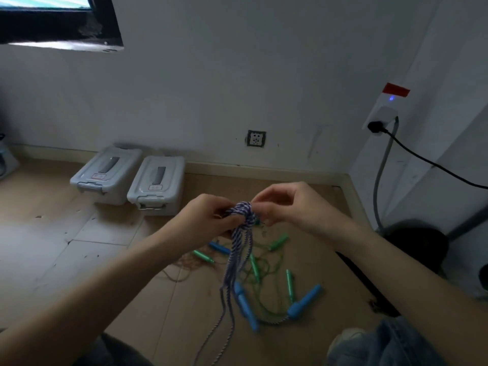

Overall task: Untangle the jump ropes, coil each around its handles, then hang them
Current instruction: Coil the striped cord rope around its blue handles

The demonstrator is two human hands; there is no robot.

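Above the floor point(79, 233), a knot of blue-and-white rope point(244, 211) pinched by left hand point(208, 220) and right hand point(285, 204), fingers curled, strands dangling toward blue handles point(245, 307) below. Soft, light, limp (best worked at the knot).

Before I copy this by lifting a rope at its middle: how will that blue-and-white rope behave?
Probably floppy: the blue-and-white rope hangs in limp strands from the bundle held by the left hand and right hand. Its blue handles would likely dangle and swing. It may snag, since green rope lies tangled beneath.
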